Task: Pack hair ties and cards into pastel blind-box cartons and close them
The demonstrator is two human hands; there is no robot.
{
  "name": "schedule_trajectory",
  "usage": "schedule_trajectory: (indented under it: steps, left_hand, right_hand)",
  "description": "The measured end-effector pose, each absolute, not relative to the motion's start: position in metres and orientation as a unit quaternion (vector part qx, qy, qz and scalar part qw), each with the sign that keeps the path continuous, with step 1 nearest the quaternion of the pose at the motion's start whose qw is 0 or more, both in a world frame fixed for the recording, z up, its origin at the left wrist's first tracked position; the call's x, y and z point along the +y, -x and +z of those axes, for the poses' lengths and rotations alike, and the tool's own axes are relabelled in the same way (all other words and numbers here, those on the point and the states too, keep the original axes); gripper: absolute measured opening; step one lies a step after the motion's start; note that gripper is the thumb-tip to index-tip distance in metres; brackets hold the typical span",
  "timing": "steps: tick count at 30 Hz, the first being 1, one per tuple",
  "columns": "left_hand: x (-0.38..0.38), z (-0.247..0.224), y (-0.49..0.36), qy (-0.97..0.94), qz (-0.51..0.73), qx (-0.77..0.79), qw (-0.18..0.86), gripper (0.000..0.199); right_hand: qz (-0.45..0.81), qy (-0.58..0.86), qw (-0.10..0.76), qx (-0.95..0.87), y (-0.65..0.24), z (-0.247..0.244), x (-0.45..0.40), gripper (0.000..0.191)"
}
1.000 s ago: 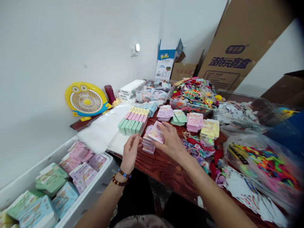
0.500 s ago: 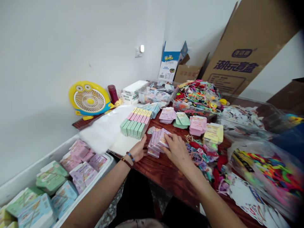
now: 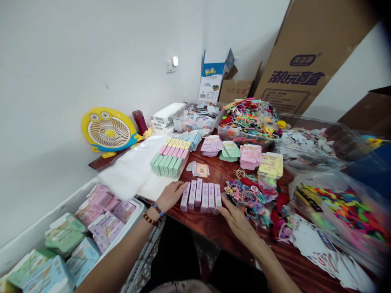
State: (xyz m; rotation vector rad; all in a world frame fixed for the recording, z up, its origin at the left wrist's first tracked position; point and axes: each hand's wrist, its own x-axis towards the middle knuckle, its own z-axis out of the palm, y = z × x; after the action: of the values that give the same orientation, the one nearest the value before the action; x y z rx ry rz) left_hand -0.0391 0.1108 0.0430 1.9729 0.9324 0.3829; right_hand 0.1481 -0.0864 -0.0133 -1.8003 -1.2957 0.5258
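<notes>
A row of several small purple boxes (image 3: 199, 196) stands on edge near the front of the dark wooden table (image 3: 210, 226), with narrow gaps between some of them. At the row's left end, the stretched fingers of my left hand (image 3: 171, 198) touch the outermost box. My right hand (image 3: 234, 215) is open at the other end, its fingertips against the last box and its thumb apart. Behind the row lie some small cards (image 3: 200, 170), one with an orange border. Left of these, green, pink and yellow boxes (image 3: 170, 158) stand packed in rows on a white sheet (image 3: 149, 185).
Flat stacks of pink (image 3: 251, 156), green (image 3: 230, 150) and yellow cartons (image 3: 271, 165) sit behind my right hand. Beside it lies a heap of colourful cords and trinkets (image 3: 253, 195). Clear bins (image 3: 195, 118) line the back. A white tub (image 3: 139, 207) of bundled cartons stands at lower left.
The purple boxes, earlier lying overlapped under my right hand, now stand in a row between both hands. The cards behind them are now uncovered. The view has shifted slightly.
</notes>
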Motion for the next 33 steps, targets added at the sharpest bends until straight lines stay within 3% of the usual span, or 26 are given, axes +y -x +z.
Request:
schedule_trajectory:
  steps: [8, 15, 22, 28, 33]
  left_hand:
    - [0.098, 0.049, 0.03, -0.801, 0.164, 0.378, 0.434, 0.04]
    - [0.058, 0.048, 0.053, -0.755, 0.284, 0.334, 0.488, 0.044]
    - [0.034, 0.013, 0.079, -0.685, 0.313, 0.384, 0.534, 0.038]
    - [0.028, 0.008, 0.075, -0.683, 0.312, 0.388, 0.534, 0.038]
    - [0.059, 0.038, 0.095, -0.704, 0.36, 0.435, 0.43, 0.036]
  right_hand:
    - [0.213, 0.76, 0.391, -0.474, -0.154, 0.001, -0.065, 0.047]
    - [0.077, 0.708, 0.508, -0.484, -0.128, -0.014, -0.092, 0.031]
    - [0.079, 0.724, 0.403, -0.555, -0.122, -0.04, -0.113, 0.031]
    - [0.05, 0.742, 0.366, -0.559, -0.112, -0.034, -0.103, 0.028]
    - [0.041, 0.712, 0.378, -0.591, -0.082, -0.007, -0.048, 0.022]
